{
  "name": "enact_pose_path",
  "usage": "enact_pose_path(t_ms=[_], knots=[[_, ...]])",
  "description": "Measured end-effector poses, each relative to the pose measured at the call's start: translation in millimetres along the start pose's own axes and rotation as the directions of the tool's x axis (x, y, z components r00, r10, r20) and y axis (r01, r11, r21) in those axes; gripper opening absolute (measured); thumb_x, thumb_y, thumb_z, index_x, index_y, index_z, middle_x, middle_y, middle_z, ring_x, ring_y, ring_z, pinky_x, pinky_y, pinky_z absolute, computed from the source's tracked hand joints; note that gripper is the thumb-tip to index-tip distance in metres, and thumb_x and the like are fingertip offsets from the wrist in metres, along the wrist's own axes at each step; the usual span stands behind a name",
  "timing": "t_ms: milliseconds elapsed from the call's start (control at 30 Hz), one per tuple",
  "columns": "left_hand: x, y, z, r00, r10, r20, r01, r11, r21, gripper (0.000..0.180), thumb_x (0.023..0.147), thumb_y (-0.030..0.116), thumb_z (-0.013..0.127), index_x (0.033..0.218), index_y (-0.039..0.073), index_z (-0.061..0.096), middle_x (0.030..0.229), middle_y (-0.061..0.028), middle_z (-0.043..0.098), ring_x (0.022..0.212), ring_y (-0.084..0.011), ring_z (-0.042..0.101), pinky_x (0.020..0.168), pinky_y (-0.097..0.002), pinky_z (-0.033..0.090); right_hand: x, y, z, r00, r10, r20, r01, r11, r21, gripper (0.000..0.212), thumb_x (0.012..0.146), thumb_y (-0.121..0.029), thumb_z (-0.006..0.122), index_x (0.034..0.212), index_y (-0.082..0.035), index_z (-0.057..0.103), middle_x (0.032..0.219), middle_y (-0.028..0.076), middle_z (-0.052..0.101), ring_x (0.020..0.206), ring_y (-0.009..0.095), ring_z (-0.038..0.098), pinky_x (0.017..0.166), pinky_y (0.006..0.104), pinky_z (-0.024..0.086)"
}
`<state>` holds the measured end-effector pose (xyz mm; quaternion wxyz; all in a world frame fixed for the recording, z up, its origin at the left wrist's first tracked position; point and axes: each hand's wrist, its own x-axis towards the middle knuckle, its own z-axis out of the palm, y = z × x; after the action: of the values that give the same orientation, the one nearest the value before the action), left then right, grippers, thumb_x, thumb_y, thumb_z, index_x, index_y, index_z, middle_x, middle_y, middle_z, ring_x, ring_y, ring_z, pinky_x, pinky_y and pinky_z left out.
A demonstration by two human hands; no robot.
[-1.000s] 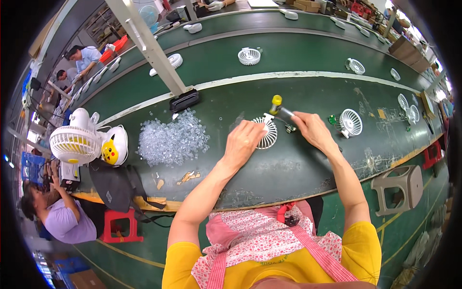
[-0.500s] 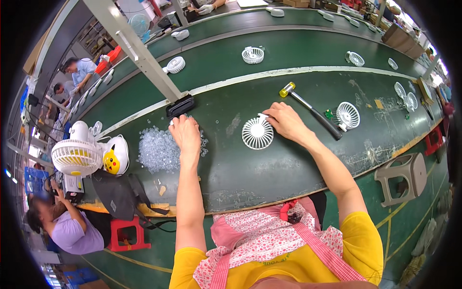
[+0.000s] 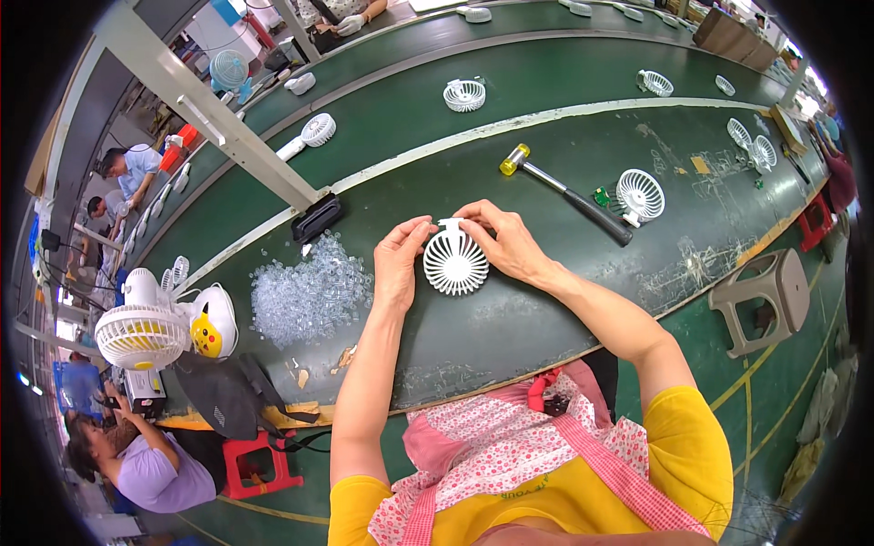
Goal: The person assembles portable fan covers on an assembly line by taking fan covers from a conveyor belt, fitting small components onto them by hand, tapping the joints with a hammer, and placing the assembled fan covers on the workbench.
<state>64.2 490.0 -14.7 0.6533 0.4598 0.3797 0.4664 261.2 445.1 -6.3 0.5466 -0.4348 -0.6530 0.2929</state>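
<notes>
A round white slatted fan housing (image 3: pixel 455 264) lies on the green bench top in front of me, its short neck pointing away. My right hand (image 3: pixel 510 244) is closed on that neck, with thumb and fingertips at its right side. My left hand (image 3: pixel 398 262) is at the left of the neck, thumb and fingertips pinched together. Whatever is between them is too small to make out. Left of this hand lies a pile of small clear plastic pieces (image 3: pixel 309 291).
To the right lie a yellow-headed mallet (image 3: pixel 583 207), a small green circuit board (image 3: pixel 602 196) and another white fan housing (image 3: pixel 640 197). A metal post with a black foot (image 3: pixel 317 218) stands beyond the pile. White desk fan (image 3: pixel 141 332) and black bag (image 3: pixel 218 396) sit left. Fan parts lie on the belt (image 3: pixel 391 109).
My left hand has come from the pile of clear pieces over to the neck of the fan housing. My right hand has stayed on the neck. The view has shifted slightly.
</notes>
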Motion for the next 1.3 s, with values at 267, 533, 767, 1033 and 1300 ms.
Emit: enact_pose_path(t_ms=[267, 533, 767, 1033, 1300], knots=[[-5.4, 0.2, 13.4, 0.999, -0.033, -0.025, 0.031, 0.995, -0.094, 0.022, 0.093, 0.013, 0.07, 0.111, 0.0, 0.071, 0.098, -0.0062, 0.073, 0.086, -0.0108, 0.067, 0.078, -0.0246, 0.054, -1.9, -2.2, 4.6, 1.0, 0.018, -0.002, -0.018, 0.999, -0.042, 0.016, 0.097, -0.011, 0.059, 0.106, 0.002, 0.059, 0.083, 0.017, 0.069, 0.072, 0.03, 0.069, 0.064, 0.0381, 0.052], [-7.7, 3.8, 17.9, 0.993, 0.112, -0.022, -0.108, 0.984, 0.14, 0.019, 0.092, 0.009, 0.071, 0.108, -0.001, 0.073, 0.098, -0.0072, 0.074, 0.087, -0.0097, 0.066, 0.08, -0.0236, 0.052, -1.6, -4.0, 1.2, 0.998, 0.051, -0.04, -0.054, 0.996, -0.072, 0.013, 0.096, -0.01, 0.058, 0.104, 0.001, 0.059, 0.084, 0.017, 0.069, 0.075, 0.032, 0.069, 0.065, 0.0394, 0.052], [-5.6, 1.7, 19.0, 0.988, 0.15, -0.026, -0.143, 0.975, 0.172, 0.016, 0.09, 0.006, 0.072, 0.104, -0.001, 0.074, 0.094, -0.0043, 0.072, 0.084, -0.0084, 0.065, 0.077, -0.0225, 0.051, 0.7, 0.8, 1.4, 0.999, 0.04, -0.012, -0.041, 0.993, -0.107, 0.013, 0.096, -0.011, 0.059, 0.103, 0.0, 0.059, 0.082, 0.017, 0.069, 0.075, 0.033, 0.068, 0.066, 0.0401, 0.052], [0.4, -10.3, 7.7, 0.998, -0.049, 0.041, 0.06, 0.946, -0.319, 0.021, 0.093, 0.012, 0.07, 0.11, 0.001, 0.067, 0.098, -0.0078, 0.071, 0.089, -0.0141, 0.067, 0.082, -0.0269, 0.055, -1.3, 1.8, 5.5, 0.996, -0.01, -0.085, 0.01, 1.0, -0.005, 0.014, 0.097, -0.011, 0.059, 0.105, 0.001, 0.059, 0.082, 0.015, 0.068, 0.069, 0.026, 0.067, 0.063, 0.0362, 0.052], [-1.6, -6.7, 12.5, 0.998, -0.067, -0.004, 0.064, 0.966, -0.249, 0.026, 0.093, 0.014, 0.071, 0.114, -0.001, 0.068, 0.1, -0.0093, 0.071, 0.091, -0.015, 0.067, 0.084, -0.0272, 0.055, -1.2, -1.5, 3.5, 0.999, -0.005, -0.036, 0.004, 0.999, -0.037, 0.014, 0.097, -0.011, 0.06, 0.105, 0.001, 0.06, 0.083, 0.017, 0.068, 0.074, 0.031, 0.068, 0.066, 0.0386, 0.052]])
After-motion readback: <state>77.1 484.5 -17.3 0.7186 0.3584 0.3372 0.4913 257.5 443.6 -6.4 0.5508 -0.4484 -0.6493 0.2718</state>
